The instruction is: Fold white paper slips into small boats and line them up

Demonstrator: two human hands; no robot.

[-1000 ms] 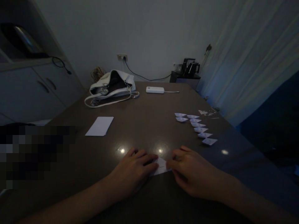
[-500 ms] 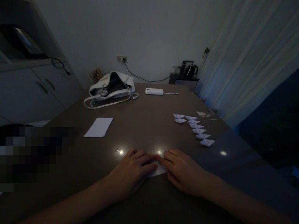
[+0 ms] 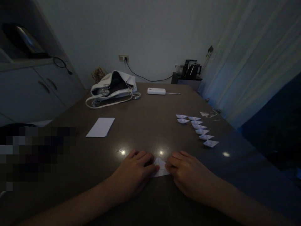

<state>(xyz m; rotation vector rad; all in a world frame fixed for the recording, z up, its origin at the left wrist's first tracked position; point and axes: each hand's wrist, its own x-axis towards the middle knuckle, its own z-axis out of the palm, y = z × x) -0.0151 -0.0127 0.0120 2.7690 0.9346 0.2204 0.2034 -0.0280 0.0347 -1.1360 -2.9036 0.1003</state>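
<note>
A small folded sheet of white paper (image 3: pixel 161 167), with a pointed top and a wider lower edge, lies at the near part of the table between my hands. My left hand (image 3: pixel 138 169) grips its left side, thumb on top and fingers curled. On the right side, my right hand (image 3: pixel 185 171) holds the paper with its fingers bent together. Both hands cover the outer parts of the sheet. Several folded paper boats (image 3: pixel 202 132) stand in a slanting row to the right, beyond my right hand.
A stack of white paper (image 3: pixel 100 127) lies on the left of the brown table (image 3: pixel 141 125). Farther back are a white handbag (image 3: pixel 117 84) and a white power bank (image 3: pixel 156 91) with a short cable. Paper scraps (image 3: pixel 208 115) lie near the right edge.
My right hand has shifted right, away from the paper's peak, and its fingers have curled in. More of the folded paper now shows between my hands.
</note>
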